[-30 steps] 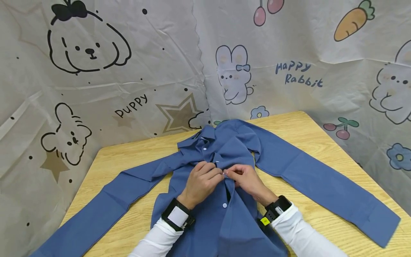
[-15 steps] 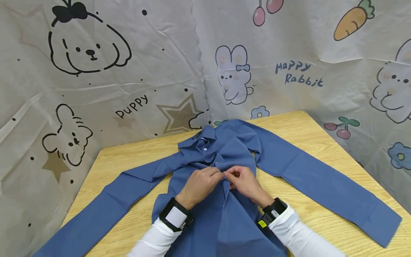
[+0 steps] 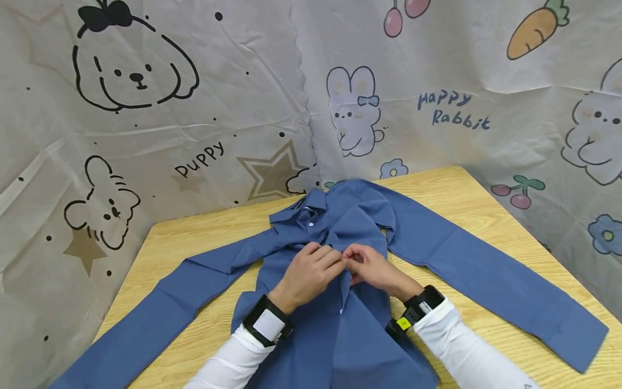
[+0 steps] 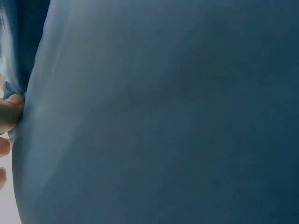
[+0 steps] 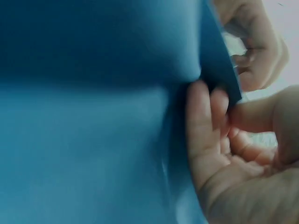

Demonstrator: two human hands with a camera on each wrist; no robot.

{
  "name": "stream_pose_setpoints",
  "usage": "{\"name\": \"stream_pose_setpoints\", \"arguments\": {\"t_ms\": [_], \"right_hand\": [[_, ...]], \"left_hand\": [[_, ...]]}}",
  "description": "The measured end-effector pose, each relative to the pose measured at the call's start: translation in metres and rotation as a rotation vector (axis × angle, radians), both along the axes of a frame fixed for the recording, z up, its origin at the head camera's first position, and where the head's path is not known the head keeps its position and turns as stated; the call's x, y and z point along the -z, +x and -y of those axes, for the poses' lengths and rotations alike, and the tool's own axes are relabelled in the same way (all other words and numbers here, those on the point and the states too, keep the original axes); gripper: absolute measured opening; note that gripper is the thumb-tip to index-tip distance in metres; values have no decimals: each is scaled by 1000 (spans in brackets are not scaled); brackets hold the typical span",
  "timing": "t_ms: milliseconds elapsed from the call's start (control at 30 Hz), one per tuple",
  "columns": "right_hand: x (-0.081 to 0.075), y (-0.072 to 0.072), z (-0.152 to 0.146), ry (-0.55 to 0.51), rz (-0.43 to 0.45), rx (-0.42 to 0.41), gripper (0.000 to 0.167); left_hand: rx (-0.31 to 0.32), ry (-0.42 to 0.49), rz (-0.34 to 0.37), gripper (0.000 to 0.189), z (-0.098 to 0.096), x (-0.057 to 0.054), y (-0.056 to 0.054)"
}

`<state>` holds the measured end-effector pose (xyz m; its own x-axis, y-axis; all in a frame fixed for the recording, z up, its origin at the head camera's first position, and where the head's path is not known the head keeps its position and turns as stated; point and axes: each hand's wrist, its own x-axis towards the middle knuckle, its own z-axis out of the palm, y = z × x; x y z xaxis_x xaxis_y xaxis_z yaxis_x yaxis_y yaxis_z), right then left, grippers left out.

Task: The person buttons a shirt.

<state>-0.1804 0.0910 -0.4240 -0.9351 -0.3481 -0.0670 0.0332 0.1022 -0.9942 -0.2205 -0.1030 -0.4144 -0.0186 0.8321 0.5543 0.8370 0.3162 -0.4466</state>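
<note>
A blue long-sleeved button-up shirt (image 3: 362, 335) lies front up, collar away from me. At mid-chest my left hand (image 3: 308, 274) pinches one front edge with curled fingers. Facing it, my right hand (image 3: 376, 271) pinches the cloth at the same spot, and the fingertips of both hands meet there, hiding whatever is between them. A white button (image 3: 311, 224) shows near the collar, another small button (image 3: 341, 311) below the hands. In the right wrist view, the right thumb and fingers (image 5: 201, 126) hold the placket edge (image 5: 222, 65). Only a few fingertips (image 4: 11, 112) appear in the left wrist view.
The shirt lies on a wooden table (image 3: 427, 319), one sleeve (image 3: 209, 275) spread to the left and the other sleeve (image 3: 495, 270) to the right. A printed cloth curtain (image 3: 233, 108) stands behind the table. Each wrist bears a black strap (image 3: 267, 321) with a device.
Both hands have shifted slightly up and right, still pinching the cloth together. The shirt front between and below them has moved; the lower button went out of sight, then partly reappeared.
</note>
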Motion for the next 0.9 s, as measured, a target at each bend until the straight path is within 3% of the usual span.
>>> {"name": "stream_pose_setpoints", "arguments": {"t_ms": [167, 267, 333, 433, 567, 633, 733, 900], "right_hand": [[-5, -1, 1, -149, 160, 12, 11], [-7, -1, 2, -186, 204, 2, 12], [-8, -1, 3, -180, 211, 8, 13], [-7, 0, 6, -105, 155, 43, 15], [-6, 3, 12, 78, 18, 120, 16], [-6, 5, 15, 142, -25, 155, 15], [-5, 7, 18, 190, -71, 193, 14], [-2, 8, 21, 164, -94, 229, 15]], "left_hand": [[16, 71, -73, 30, 1, 1, -1], [41, 103, -68, 31, 3, 2, -1], [60, 109, -25, 32, 4, 3, 0], [49, 94, 79, 24, 4, 4, 0], [-47, 38, 203, 5, 2, 2, 1], [-97, 13, 240, 7, 1, 1, 1], [-143, -11, 262, 10, 1, -3, 1], [-159, -17, 214, 12, 1, -5, 0]]}}
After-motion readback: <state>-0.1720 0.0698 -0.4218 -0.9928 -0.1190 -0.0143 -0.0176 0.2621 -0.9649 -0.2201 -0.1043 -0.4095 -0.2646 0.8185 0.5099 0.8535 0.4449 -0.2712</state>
